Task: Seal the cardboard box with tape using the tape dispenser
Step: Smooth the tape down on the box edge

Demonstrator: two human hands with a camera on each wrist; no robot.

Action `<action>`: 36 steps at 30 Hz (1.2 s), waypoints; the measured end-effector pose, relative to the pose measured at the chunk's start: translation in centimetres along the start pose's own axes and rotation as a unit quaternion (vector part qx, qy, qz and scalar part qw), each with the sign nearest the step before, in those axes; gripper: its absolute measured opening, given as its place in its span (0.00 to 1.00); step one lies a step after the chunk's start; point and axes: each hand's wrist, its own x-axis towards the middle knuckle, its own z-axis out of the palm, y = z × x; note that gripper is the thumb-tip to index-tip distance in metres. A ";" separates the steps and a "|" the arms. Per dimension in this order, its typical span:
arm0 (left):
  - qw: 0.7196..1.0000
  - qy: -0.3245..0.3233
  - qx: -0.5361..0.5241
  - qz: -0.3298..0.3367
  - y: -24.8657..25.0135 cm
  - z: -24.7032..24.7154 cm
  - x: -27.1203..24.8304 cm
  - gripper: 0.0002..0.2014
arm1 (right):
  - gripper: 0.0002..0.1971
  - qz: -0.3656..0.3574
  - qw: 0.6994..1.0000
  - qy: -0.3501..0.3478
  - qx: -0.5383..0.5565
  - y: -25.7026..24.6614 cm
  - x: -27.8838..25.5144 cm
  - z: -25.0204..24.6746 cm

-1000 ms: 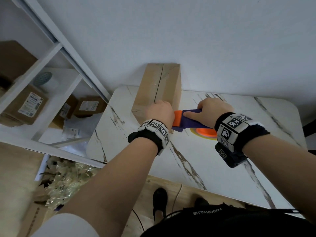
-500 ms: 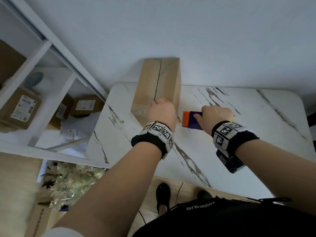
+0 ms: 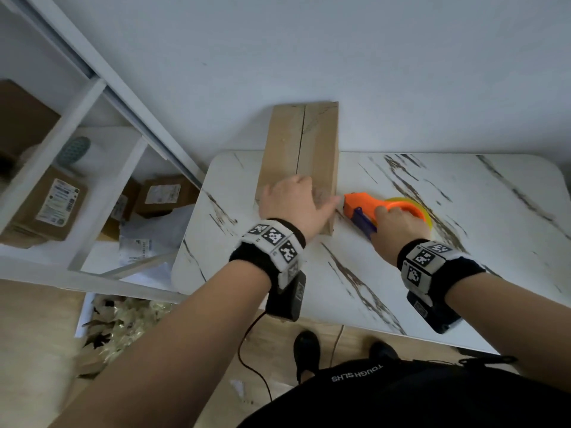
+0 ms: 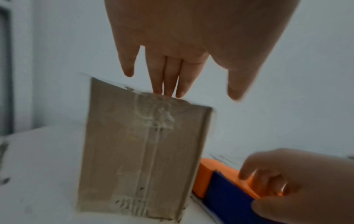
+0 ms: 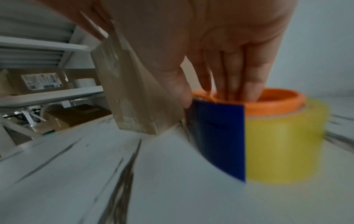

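I see the cardboard box standing on the marble-patterned table, its far end against the white wall, the seam between its top flaps running away from me. My left hand lies on the near end of the box top, fingers straight and together, tips touching the top edge where a crumpled patch of clear tape sits (the wrist view shows that tape running down the near face). The thumb hangs free beside the box.

Just to the right of the box, on the table, is the tape dispenser — orange frame, blue plate, a yellow roll of tape on its ring. My right hand grips it: the fingers are tucked down inside the orange ring and the thumb presses the top edge of the blue plate. The dispenser's orange nose is close to the box's right side; I cannot tell whether it touches.

Around the work: white shelving to the left holds labelled parcels and more brown boxes — all well apart from the table. Below the shelf lies a heap of crinkled packing paper on the floor. A black cable hangs from the left wrist unit.
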 end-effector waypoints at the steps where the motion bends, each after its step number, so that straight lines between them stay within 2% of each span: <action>1: 0.999 0.013 -0.038 -0.006 -0.9 -0.3 0.0 0.30 | 0.14 -0.010 1.000 0.018 0.001 -0.4 -0.1 -0.6; 4: 0.987 0.046 -0.137 -0.076 -4.2 -0.7 0.2 0.26 | 0.15 -0.053 0.995 0.071 0.045 -2.4 -0.6 -2.2; 7: 0.968 0.029 -0.211 -0.134 -6.9 0.0 0.5 0.21 | 0.16 -0.071 0.991 0.088 0.077 -4.7 -1.2 -3.3; 11: 0.934 0.017 -0.326 -0.142 -9.2 1.9 0.6 0.19 | 0.17 -0.063 0.989 0.070 0.110 -6.4 -1.9 -3.9; 15: 0.886 -0.007 -0.444 -0.131 -10.7 2.4 0.1 0.19 | 0.14 -0.060 0.988 0.072 0.122 -6.3 -2.1 -4.2; 19: 0.896 -0.009 -0.438 -0.075 -12.0 2.5 -0.5 0.22 | 0.12 -0.073 0.986 0.062 0.140 -6.4 -2.3 -4.4; 22: 0.885 -0.018 -0.460 -0.070 -12.4 2.4 -0.3 0.22 | 0.12 -0.062 0.982 0.072 0.161 -6.5 -2.3 -4.3; 25: 0.886 -0.026 -0.459 -0.059 -12.5 2.2 -0.2 0.21 | 0.13 -0.054 0.980 0.085 0.172 -6.7 -2.5 -4.1; 32: 0.920 -0.007 -0.392 -0.023 -12.4 2.2 -0.2 0.16 | 0.16 -0.030 0.984 0.107 0.140 -7.6 -2.7 -3.5; 36: 0.932 0.012 -0.362 -0.011 -12.4 2.5 -0.3 0.16 | 0.13 -0.011 0.983 0.116 0.144 -8.2 -2.8 -3.1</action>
